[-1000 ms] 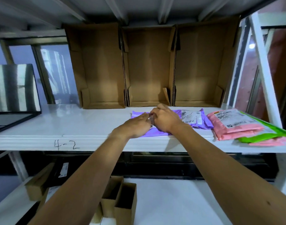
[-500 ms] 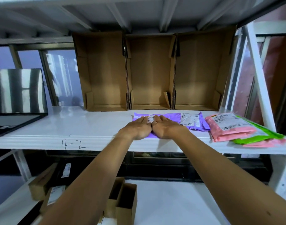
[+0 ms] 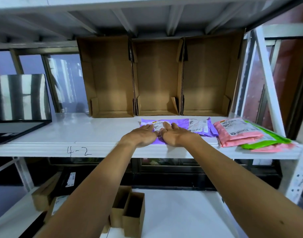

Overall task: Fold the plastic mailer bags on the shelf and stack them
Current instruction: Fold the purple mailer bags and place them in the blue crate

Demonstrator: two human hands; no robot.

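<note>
Shelf front, left to right: left hand and right hand side by side, each grip flat with fingers straight, pressing the purple mailer bag directly beneath, its long axis running left-right toward the folded pink-and-green stack, nearer the right hand.
</note>
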